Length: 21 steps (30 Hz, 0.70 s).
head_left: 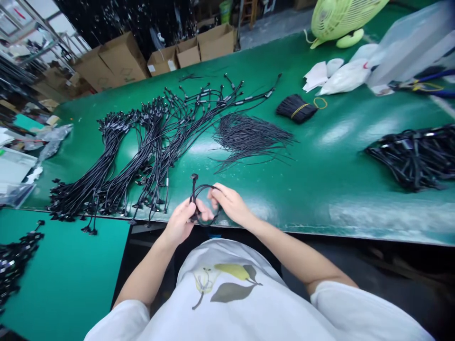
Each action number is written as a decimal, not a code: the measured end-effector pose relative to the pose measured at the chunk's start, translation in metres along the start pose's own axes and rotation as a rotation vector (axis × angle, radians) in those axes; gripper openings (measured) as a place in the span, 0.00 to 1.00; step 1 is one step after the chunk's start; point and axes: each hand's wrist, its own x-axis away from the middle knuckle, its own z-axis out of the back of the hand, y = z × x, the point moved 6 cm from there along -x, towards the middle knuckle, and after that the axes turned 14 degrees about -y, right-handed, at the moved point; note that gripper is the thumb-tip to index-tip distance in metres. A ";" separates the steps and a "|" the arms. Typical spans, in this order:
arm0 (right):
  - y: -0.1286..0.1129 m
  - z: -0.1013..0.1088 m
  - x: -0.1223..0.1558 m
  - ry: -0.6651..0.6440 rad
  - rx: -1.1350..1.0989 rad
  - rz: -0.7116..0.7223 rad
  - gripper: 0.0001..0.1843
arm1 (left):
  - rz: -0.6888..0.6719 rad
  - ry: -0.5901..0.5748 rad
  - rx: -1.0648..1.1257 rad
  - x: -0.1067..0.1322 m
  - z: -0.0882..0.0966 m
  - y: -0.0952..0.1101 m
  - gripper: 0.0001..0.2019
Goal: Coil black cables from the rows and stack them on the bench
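Observation:
A black cable [202,189] coiled into a small loop sits between my two hands, just at the near edge of the green table [320,156]. My left hand [181,220] pinches the loop's left side. My right hand [229,202] is closed on its right side. One connector end sticks up above the loop. Beyond my hands lies a fan of several straight black cables [142,147] with connectors. A pile of thin black twist ties [249,135] lies to the right of them.
A bundled pack of ties [295,108] with a rubber band sits further back. A heap of coiled cables [415,156] lies at right. White plastic bags [344,76], a green fan [341,19] and cardboard boxes [124,59] stand at the back. More cables [17,255] rest on a lower left table.

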 end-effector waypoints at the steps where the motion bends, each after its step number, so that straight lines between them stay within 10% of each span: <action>1: 0.012 -0.006 0.001 0.041 -0.158 -0.063 0.22 | 0.036 0.042 0.048 -0.003 0.001 -0.008 0.17; 6: 0.030 -0.024 0.005 0.130 -0.761 -0.160 0.22 | 0.027 0.250 0.260 -0.004 0.002 -0.037 0.19; 11: 0.016 -0.035 0.010 -0.265 -1.081 -0.204 0.19 | 0.105 0.147 0.184 0.008 0.003 -0.035 0.16; 21: -0.013 -0.051 0.015 -0.034 -0.542 0.018 0.23 | 0.275 -0.009 -0.436 0.006 0.002 -0.048 0.21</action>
